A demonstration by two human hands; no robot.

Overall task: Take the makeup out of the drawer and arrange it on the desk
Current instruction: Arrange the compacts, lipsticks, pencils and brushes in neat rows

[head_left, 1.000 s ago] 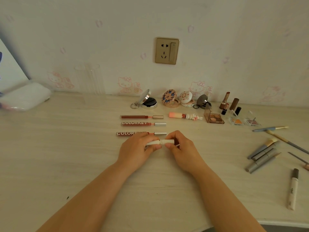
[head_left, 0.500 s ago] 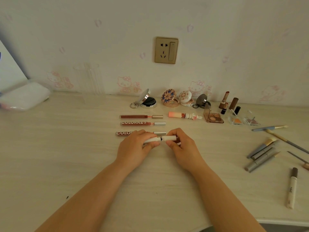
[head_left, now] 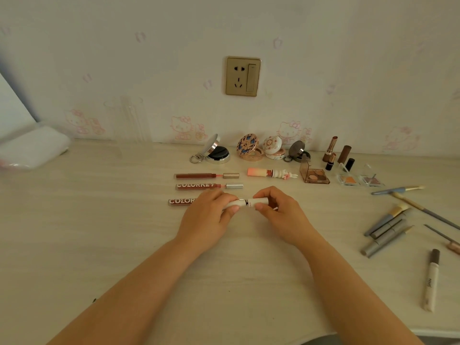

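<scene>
Both hands hold a white makeup tube [head_left: 246, 202] level just above the pale wooden desk [head_left: 99, 232]. My left hand [head_left: 207, 216] pinches its left part and my right hand [head_left: 281, 212] pinches its right part. A thin dark gap shows at the tube's middle, between the two hands. Behind them lie three red lip glosses in a column: the far one [head_left: 196, 175], the middle one [head_left: 196, 186] and the near one [head_left: 181, 201], partly hidden by my left hand.
Open compacts [head_left: 216, 151] and lipsticks [head_left: 330, 148] line the wall. Eyeshadow palettes [head_left: 315, 176], a pink tube [head_left: 263, 173], brushes and grey pens [head_left: 388, 225] and a white mascara [head_left: 431, 280] lie at right. A white pouch [head_left: 32, 148] and a clear vase [head_left: 129, 120] sit at left.
The white tube has risen slightly off the desk and its two halves have drawn a little apart, showing a dark gap at the middle. Both hands keep their grip.
</scene>
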